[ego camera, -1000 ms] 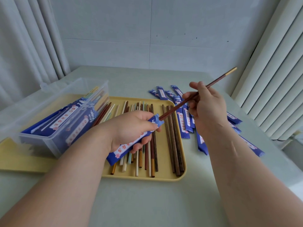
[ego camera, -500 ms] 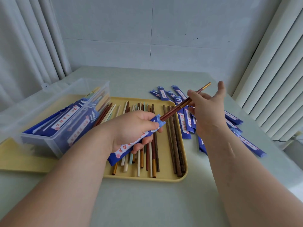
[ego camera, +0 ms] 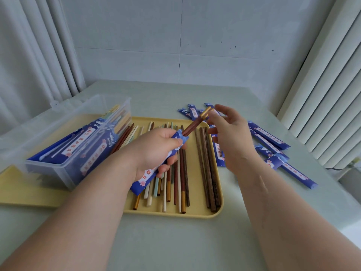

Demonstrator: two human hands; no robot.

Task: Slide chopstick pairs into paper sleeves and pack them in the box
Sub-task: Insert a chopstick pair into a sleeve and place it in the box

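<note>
Now the left hand [ego camera: 154,151] grips a blue paper sleeve [ego camera: 145,178] above the yellow tray's [ego camera: 195,212] middle, a brown gold-tipped chopstick pair [ego camera: 192,126] protruding; the right hand [ego camera: 232,137] hovers beside the tips, fingers spread.

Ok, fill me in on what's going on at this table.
A person is sleeving chopsticks. The left hand grips a blue printed paper sleeve, with a reddish-brown gold-tipped chopstick pair partly inside and sticking out of its mouth. The right hand, open, is at the pair's gold ends. Loose chopsticks lie on the yellow plastic tray, the clear plastic box at the left holds filled sleeves, and more blue sleeves lie on the pale table.
</note>
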